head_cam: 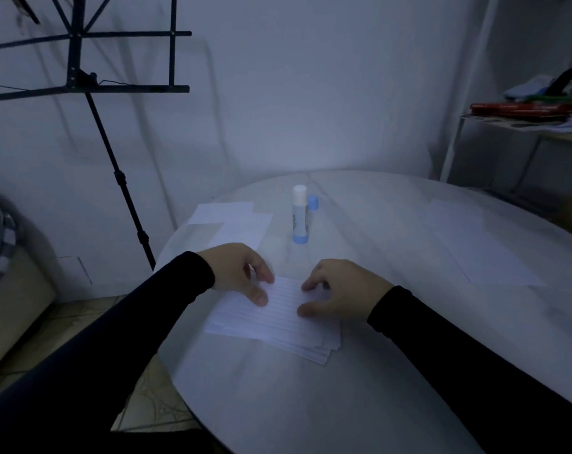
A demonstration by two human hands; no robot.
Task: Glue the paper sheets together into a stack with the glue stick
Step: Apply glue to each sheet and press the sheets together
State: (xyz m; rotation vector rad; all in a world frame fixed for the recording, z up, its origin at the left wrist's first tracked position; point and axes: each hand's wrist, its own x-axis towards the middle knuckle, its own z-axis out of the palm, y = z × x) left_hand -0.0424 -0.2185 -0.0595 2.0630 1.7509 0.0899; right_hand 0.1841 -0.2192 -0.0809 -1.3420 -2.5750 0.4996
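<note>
A stack of lined white paper sheets (pixel 278 326) lies on the round white table (pixel 360 371) in front of me. My left hand (pixel 240 271) rests on the stack's far left part, thumb and fingertips touching the top sheet. My right hand (pixel 340 291) touches the stack's far right part with fingertips and thumb spread. Beyond the hands a glue stick (pixel 300 215) stands upright with its glue end bare. Its blue cap (pixel 313 202) sits just behind it. Two loose sheets (pixel 235 221) lie overlapping at the far left.
A large white sheet (pixel 481 244) lies on the table's right side. A black music stand (pixel 91 86) rises to the left of the table. At the right stands a shelf (pixel 533 122) with cluttered items. The table's edge curves close by on the left.
</note>
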